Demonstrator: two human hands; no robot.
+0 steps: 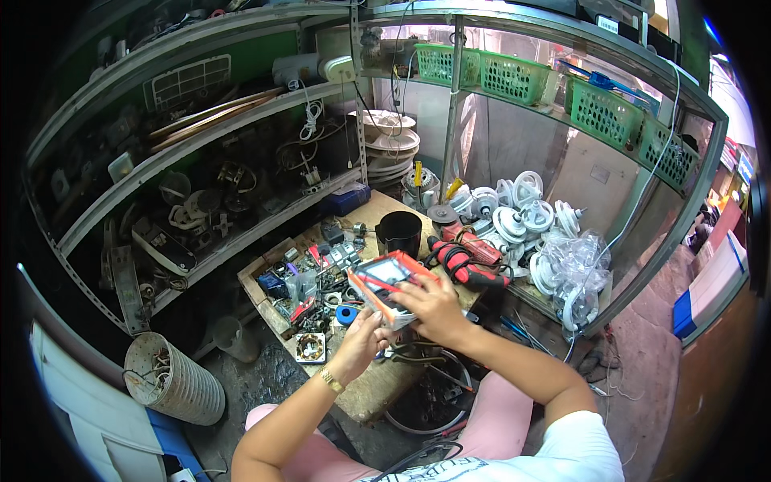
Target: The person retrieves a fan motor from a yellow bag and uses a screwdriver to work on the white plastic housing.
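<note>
Above the wooden workbench (377,394) I hold an orange-edged white box (371,289), its top showing dark and clear patches; its contents are too unclear to name. The fingers of my left hand (364,344) pinch its near left corner, and a gold watch (331,379) is on that wrist. My right hand (434,309) lies across the top and right side, fingers bent over it. Just beyond stands a black cylindrical container (399,233). Left of the box, a blue tape roll (346,314) sits among small metal parts. A square motor frame (311,348) lies near the bench's left edge.
Red-and-black power tools (474,259) lie to the right of the box. White fan parts (514,217) and plastic bags pile up behind them. Metal shelving (201,96) borders the left, with green baskets (514,78) above. A ribbed bin (173,381) stands on the floor.
</note>
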